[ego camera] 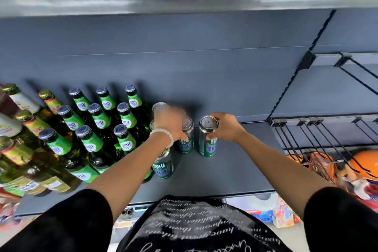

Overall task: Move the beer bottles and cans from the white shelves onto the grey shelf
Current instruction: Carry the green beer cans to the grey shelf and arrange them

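On the grey shelf [235,170] stand several green beer bottles [100,118] in rows at the left, with several green beer cans beside them. My right hand [225,128] grips the rightmost green can [208,139] around its top, and the can stands upright on the shelf. My left hand [170,122], blurred and wearing a white bead bracelet, holds the top of the neighbouring can [187,141]. Another can [163,165] stands nearer the front under my left wrist, and one can top [160,107] shows behind my left hand.
Yellow-labelled bottles [30,127] crowd the far left of the shelf. Black wire hooks [319,139] with orange packaged goods [364,161] hang at the right. The shelf's back panel [184,57] rises behind. Colourful packages [284,213] sit below the shelf's front edge.
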